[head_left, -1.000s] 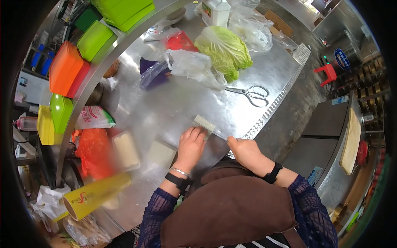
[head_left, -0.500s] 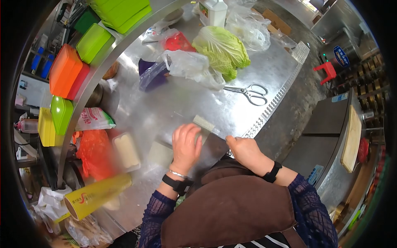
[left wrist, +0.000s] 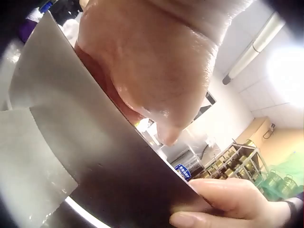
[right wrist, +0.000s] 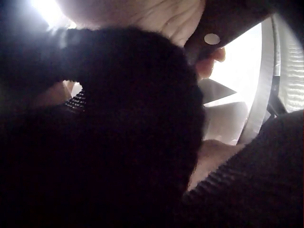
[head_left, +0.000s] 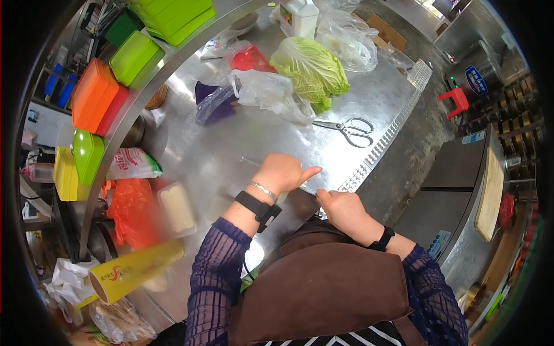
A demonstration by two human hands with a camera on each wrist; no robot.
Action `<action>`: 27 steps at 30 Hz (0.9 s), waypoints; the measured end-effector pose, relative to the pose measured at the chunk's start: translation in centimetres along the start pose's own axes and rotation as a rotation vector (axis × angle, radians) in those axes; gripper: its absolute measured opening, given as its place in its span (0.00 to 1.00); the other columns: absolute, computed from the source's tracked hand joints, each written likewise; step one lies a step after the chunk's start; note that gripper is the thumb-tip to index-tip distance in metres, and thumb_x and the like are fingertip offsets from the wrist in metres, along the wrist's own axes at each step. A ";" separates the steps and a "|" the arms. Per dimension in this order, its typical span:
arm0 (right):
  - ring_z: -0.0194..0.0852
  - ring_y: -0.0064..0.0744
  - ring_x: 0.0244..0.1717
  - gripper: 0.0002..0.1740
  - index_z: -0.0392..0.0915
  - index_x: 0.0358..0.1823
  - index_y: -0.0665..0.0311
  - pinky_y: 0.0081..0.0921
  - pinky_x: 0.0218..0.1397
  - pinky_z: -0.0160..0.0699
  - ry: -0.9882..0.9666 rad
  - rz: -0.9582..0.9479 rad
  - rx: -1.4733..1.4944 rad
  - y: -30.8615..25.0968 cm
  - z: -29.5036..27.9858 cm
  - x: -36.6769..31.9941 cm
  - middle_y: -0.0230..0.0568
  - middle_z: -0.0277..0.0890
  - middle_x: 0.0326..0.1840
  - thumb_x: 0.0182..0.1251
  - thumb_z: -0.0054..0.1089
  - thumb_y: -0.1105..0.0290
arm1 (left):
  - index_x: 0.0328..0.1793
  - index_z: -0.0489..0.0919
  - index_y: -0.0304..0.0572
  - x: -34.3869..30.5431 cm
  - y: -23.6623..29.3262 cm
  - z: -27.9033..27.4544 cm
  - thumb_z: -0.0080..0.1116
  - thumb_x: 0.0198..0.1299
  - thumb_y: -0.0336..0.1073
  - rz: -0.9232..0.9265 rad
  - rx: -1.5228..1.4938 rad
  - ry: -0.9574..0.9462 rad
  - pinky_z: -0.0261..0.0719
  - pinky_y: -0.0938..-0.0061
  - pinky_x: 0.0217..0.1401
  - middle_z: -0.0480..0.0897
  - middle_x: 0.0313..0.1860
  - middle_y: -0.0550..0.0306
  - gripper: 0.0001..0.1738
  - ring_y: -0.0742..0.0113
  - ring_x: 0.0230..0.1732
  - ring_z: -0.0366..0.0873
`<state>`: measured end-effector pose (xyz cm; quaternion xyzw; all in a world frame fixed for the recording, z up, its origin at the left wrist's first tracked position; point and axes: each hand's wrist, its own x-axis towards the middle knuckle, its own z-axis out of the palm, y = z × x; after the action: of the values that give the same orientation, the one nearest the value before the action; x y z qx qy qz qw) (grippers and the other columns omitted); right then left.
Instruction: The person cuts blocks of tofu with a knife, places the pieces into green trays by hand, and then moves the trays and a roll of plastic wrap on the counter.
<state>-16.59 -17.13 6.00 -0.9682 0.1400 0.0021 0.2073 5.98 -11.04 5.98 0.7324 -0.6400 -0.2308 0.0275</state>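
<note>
My right hand (head_left: 346,213) grips a broad-bladed cleaver at its handle end, thumb and forefinger on the blade. The wide grey cleaver blade (left wrist: 99,147) fills much of the left wrist view; from the head it is nearly edge-on. My left hand (head_left: 280,174) is at the blade's far side, thumb stretched toward the right hand, its other fingers hidden behind the blade. A pale flat slab (left wrist: 28,166) overlaps the blade at lower left in the left wrist view. In the dark right wrist view, fingertips (right wrist: 209,66) show beside a dark edge with a round hole.
Scissors (head_left: 352,131), a Chinese cabbage (head_left: 311,69) and a plastic bag (head_left: 268,95) lie farther back on the steel table. To the left are a tray with a pale block (head_left: 177,209), a red bag (head_left: 135,213) and a yellow roll (head_left: 135,271).
My left hand let go of the pale strip, lifted back with spread fingers, then swung forward and right over the blade, thumb out. The right hand has barely moved.
</note>
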 end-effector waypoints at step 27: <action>0.84 0.55 0.30 0.12 0.77 0.55 0.64 0.47 0.32 0.80 -0.102 0.037 0.194 -3.4 -2.6 -1.5 0.49 0.82 0.28 0.75 0.61 0.70 | 0.48 0.85 0.37 -11.9 -0.2 7.9 0.70 0.54 0.27 -0.116 -0.260 0.637 0.81 0.56 0.61 0.84 0.56 0.52 0.14 0.47 0.58 0.81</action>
<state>-17.26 -14.76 9.83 -0.9395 0.1468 0.0418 0.3066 2.35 2.36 2.50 0.7931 -0.5219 -0.0714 0.3057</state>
